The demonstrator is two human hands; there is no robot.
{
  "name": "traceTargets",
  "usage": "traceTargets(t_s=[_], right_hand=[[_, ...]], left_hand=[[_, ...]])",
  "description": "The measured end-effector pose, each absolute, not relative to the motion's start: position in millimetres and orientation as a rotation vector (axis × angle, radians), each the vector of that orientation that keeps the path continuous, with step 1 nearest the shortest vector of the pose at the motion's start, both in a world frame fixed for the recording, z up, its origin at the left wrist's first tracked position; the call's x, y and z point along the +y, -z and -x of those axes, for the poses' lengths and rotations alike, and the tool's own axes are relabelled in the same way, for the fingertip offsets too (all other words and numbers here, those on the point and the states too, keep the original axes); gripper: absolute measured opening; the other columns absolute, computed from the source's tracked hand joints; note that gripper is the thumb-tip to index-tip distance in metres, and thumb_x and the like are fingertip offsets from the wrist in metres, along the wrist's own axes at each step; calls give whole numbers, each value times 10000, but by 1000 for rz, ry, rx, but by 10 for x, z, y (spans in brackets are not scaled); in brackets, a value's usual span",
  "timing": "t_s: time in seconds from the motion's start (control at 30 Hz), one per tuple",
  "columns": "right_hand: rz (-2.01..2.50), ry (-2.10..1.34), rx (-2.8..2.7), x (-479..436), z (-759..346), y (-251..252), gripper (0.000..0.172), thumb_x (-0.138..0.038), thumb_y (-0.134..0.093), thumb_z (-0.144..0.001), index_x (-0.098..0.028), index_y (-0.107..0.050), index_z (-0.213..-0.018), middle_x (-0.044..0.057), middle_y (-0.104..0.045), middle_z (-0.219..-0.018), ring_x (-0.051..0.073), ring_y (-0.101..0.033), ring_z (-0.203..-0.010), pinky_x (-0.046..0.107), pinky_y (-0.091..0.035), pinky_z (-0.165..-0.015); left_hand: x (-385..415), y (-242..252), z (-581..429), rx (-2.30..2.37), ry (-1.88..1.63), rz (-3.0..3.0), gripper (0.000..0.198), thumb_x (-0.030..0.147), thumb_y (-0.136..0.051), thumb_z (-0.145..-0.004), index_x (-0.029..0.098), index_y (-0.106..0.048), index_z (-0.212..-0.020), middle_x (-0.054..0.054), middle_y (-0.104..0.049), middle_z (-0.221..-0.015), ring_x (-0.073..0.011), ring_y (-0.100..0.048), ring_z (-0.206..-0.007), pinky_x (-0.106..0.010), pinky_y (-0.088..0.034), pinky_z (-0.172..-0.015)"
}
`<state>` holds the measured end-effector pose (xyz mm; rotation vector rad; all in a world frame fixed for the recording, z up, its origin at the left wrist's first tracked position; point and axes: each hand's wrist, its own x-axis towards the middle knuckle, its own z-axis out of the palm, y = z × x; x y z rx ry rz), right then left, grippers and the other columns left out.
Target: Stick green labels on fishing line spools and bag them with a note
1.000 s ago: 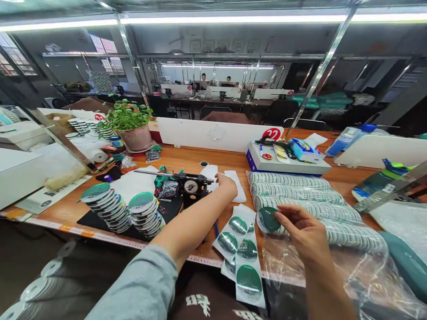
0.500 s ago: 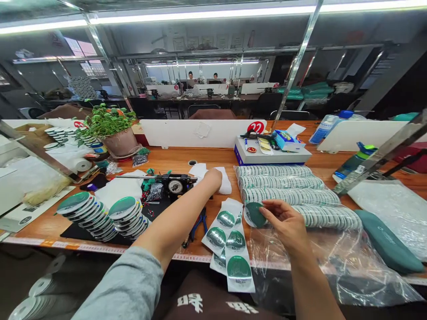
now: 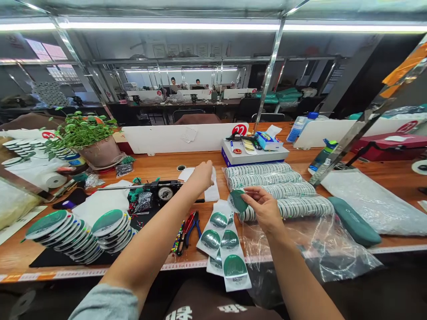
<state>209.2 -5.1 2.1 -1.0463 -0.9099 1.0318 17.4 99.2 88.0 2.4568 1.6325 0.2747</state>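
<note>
While the person's right hand (image 3: 265, 209) pinches a round dark-green disc with a pale rim (image 3: 238, 201) between thumb and bent fingers, the disc is held up, tilted, just above the far end of some white backing strips printed with round green labels (image 3: 231, 262). Those strips lie on the orange-brown wooden workbench (image 3: 160, 171), directly in front of the person.

The left hand (image 3: 202, 175) reaches far across the bench, its fingers curled down onto a white paper sheet (image 3: 212, 192); whether they grip it, I cannot tell. Just left of that hand stands a black dial-gauge tool (image 3: 165, 192) with a long steel rod.

To the right, rows of stacked white-rimmed discs (image 3: 270, 186) lie beside and partly on a clear plastic bag (image 3: 283, 249). To the left, two slanted stacks of large green discs (image 3: 60, 235) rest on a black mat (image 3: 50, 262). Red-and-blue-handled pliers (image 3: 193, 227) lie between those stacks and the strips, and a white tray box (image 3: 255, 155) stands farther back.
</note>
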Motion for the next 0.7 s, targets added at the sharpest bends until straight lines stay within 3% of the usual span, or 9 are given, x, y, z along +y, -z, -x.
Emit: traceTargets(t_s=[0.1,0.27,0.7], right_hand=[[949,-1065,-740,-39,-2084,-164,556,-458,-951,-519,-172,-687,-916,33,-710,-795,148,-681,-735,265,-577,-697],[976,-1062,-928,-138,-1990,-331,472,-431,-924,-599,-177,-692,-922,39,-711,-801,160,-687,-760,272,-567,-708],[1083,-934,-1500,-284,-1825,-356,235,-346,-775,-818,-188,-707,-977,37,-716,-843,163,-681,-799,281,-523,-703]], left_hand=[[686,-813,-130,1316,-535,-2295,686,241,-826,-767,174,-463,-1346,-92,-654,-1253,-192,-677,-1043,-282,-541,-892],[165,-444,6,860,-901,-1514,762,237,-864,-637,169,-479,-1291,-113,-646,-1233,-210,-697,-1007,-344,-574,-891],[-253,-275,117,832,-849,-1554,667,121,-784,-681,171,-547,-1303,-95,-680,-1240,-212,-694,-1043,-342,-553,-945]])
